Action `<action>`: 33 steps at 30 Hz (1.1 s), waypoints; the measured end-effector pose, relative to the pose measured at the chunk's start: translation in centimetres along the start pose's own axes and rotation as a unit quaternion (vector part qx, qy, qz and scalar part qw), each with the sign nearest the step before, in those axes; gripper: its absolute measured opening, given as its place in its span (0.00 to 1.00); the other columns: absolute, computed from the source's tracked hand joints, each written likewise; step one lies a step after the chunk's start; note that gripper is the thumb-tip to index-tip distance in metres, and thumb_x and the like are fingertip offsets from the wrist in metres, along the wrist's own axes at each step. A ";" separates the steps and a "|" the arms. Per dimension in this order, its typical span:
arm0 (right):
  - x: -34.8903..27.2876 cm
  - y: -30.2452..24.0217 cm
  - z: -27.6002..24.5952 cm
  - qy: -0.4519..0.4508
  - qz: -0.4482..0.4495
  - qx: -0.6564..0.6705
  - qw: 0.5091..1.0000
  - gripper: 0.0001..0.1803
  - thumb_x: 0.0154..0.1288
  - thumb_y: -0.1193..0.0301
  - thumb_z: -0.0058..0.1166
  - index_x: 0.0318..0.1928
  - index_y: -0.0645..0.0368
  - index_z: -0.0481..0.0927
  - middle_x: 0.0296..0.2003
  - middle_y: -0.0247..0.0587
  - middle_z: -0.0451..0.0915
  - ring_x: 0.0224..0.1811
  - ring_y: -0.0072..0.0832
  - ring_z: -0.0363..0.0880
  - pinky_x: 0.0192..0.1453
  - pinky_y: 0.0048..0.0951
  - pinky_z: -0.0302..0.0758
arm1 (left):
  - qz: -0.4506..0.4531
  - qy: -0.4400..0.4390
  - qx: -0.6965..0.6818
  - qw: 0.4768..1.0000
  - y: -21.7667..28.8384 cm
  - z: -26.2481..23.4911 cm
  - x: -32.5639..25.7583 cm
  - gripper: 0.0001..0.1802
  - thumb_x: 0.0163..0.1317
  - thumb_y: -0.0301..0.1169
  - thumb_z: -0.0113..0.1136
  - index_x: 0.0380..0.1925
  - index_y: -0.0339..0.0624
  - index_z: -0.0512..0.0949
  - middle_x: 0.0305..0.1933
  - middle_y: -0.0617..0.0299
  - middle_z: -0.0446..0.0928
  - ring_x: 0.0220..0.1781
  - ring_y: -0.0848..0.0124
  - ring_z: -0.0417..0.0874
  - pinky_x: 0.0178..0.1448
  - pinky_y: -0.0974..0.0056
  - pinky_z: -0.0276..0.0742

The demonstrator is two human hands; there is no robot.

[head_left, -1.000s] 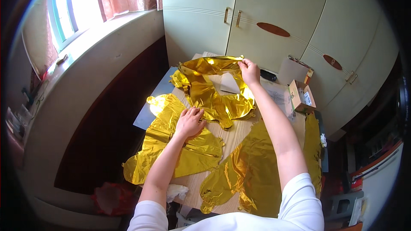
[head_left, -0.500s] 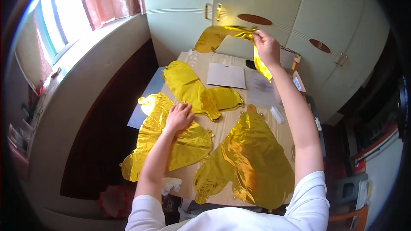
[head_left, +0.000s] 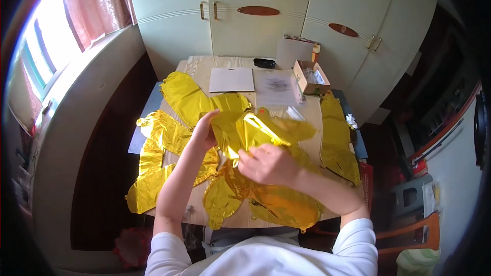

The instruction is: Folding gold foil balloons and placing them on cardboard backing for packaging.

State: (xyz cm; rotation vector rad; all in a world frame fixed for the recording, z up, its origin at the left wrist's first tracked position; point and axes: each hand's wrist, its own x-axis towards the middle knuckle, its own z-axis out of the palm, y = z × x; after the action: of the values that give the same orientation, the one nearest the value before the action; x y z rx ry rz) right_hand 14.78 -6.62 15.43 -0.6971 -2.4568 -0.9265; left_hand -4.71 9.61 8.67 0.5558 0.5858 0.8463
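Both hands hold one flat gold foil balloon (head_left: 258, 130) just above the wooden table (head_left: 204, 69). My left hand (head_left: 203, 133) grips its left edge. My right hand (head_left: 263, 164) pinches its lower edge, fingers curled over the foil. Under and around it lie other flat gold foil balloons: one at the far left centre (head_left: 186, 97), one hanging over the table's left edge (head_left: 151, 166), one at the near edge (head_left: 279, 204), and a long one along the right edge (head_left: 335, 140).
At the far end of the table lie a white sheet (head_left: 231, 79), a printed sheet (head_left: 276, 86), a small open cardboard box (head_left: 311, 76) and a black object (head_left: 264, 63). Pale wardrobe doors (head_left: 255, 25) stand behind. A bright window (head_left: 46, 56) is at left.
My right hand, raised high with a gold balloon, has come down toward me with it. My left hand has lifted off the left balloon and taken the same balloon's edge.
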 end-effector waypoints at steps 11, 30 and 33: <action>-5.9 -3.1 -3.3 -0.006 0.055 0.038 0.998 0.16 0.60 0.70 0.59 0.49 0.55 0.75 0.42 0.42 0.83 0.37 0.29 0.82 0.42 0.27 0.81 | 0.070 0.056 0.092 0.992 -1.1 3.8 -1.2 0.10 0.69 0.21 0.46 0.49 0.33 0.70 0.47 0.51 0.77 0.47 0.61 0.82 0.52 0.56 0.83; -12.2 -7.7 -3.5 -0.043 0.244 0.235 0.940 0.11 0.62 0.69 0.57 0.45 0.51 0.83 0.41 0.32 0.85 0.35 0.24 0.84 0.35 0.27 0.80 | 0.043 -0.052 0.342 0.937 -10.8 2.0 3.3 0.29 0.63 0.17 0.57 0.64 0.44 0.65 0.41 0.65 0.76 0.33 0.80 0.74 0.33 0.74 0.70; -15.7 -3.6 -0.2 -0.051 0.342 0.210 0.915 0.12 0.62 0.70 0.59 0.46 0.55 0.84 0.45 0.39 0.85 0.46 0.35 0.85 0.49 0.35 0.81 | 0.047 -0.063 0.350 0.934 -11.0 2.2 3.6 0.30 0.63 0.17 0.57 0.65 0.44 0.64 0.40 0.65 0.76 0.32 0.80 0.74 0.33 0.73 0.70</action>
State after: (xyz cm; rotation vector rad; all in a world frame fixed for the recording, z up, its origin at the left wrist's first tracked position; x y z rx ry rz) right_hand 25.07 -13.90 5.30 -1.3286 -2.1174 -0.0903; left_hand 4.39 6.10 2.14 1.2875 0.7459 0.6694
